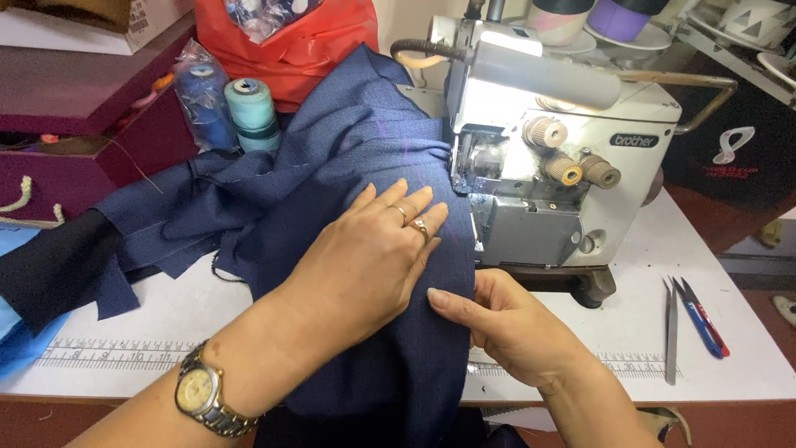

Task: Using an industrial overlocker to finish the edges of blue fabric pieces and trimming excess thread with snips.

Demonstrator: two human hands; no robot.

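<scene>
Our left hand point(365, 257) lies flat and open on the soft, limp navy cloth point(332, 158); our right hand point(506, 328) pinches its edge beside the sewing machine point(547, 141).

A white work surface point(705, 274) with a printed ruler strip point(116, 355) along its near edge fills a crowded sewing corner, lit by a bright lamp point(518, 40) mounted above. At left stands a dark maroon shelf unit point(75, 108), with a red plastic bag point(298, 50) and a turquoise thread cone point(251, 112) beside it. Reddish-brown floor point(713, 220) shows at right, past the surface's far edge.
</scene>
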